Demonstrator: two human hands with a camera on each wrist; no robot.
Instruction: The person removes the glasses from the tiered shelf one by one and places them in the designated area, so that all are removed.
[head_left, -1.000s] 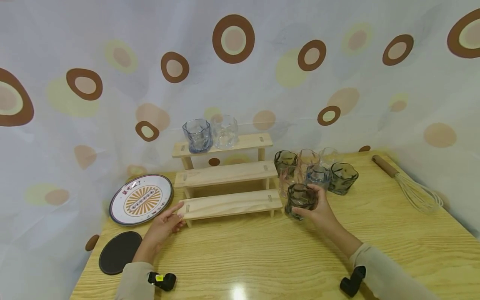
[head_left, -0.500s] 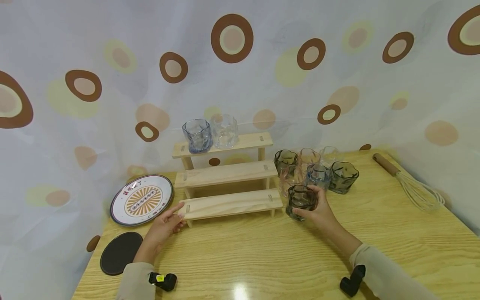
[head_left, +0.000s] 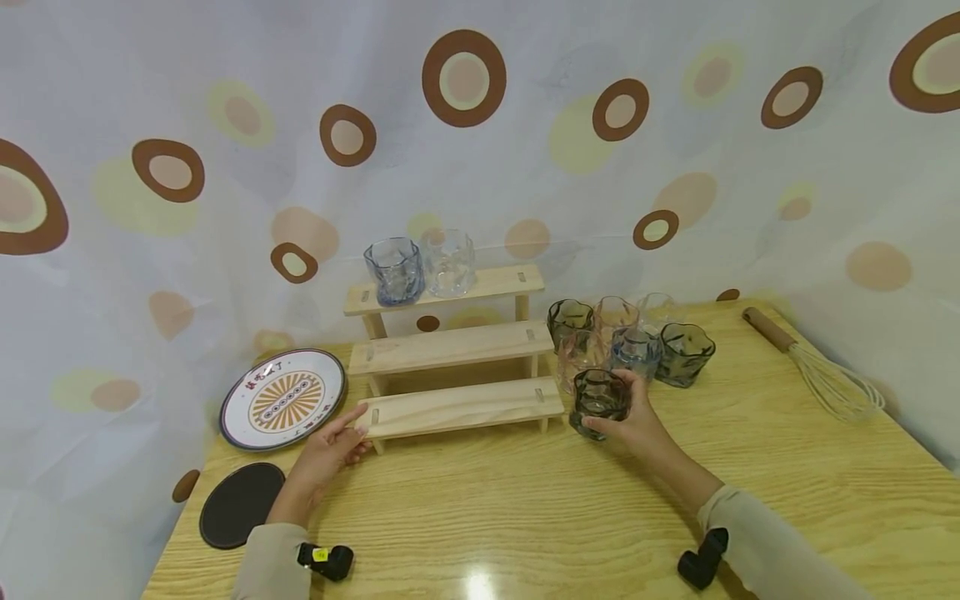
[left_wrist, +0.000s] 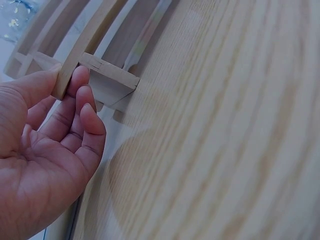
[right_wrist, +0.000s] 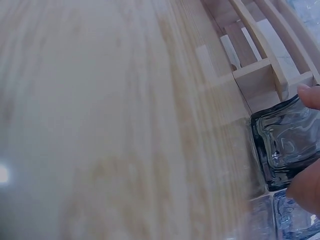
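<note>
My left hand (head_left: 330, 454) pinches the left end of the lowest step of a three-tier wooden shelf (head_left: 459, 407), thumb on top and fingers curled beneath, as the left wrist view shows. At the shelf's right end, my right hand (head_left: 636, 421) grips a dark grey glass (head_left: 597, 398) by its side. In the right wrist view this tumbler (right_wrist: 285, 142) stands on the table close to the shelf leg, with thumb and finger at its sides. On the top step sit a blue glass (head_left: 396, 273) and a clear glass (head_left: 450, 265).
Behind the held glass cluster a blue glass (head_left: 636, 353), two pink glasses, a clear one and two dark grey glasses (head_left: 686, 357). A whisk (head_left: 813, 367) lies far right. On the left are a patterned plate (head_left: 283, 400) and a black round mat (head_left: 240, 505). A patterned sheet hangs behind.
</note>
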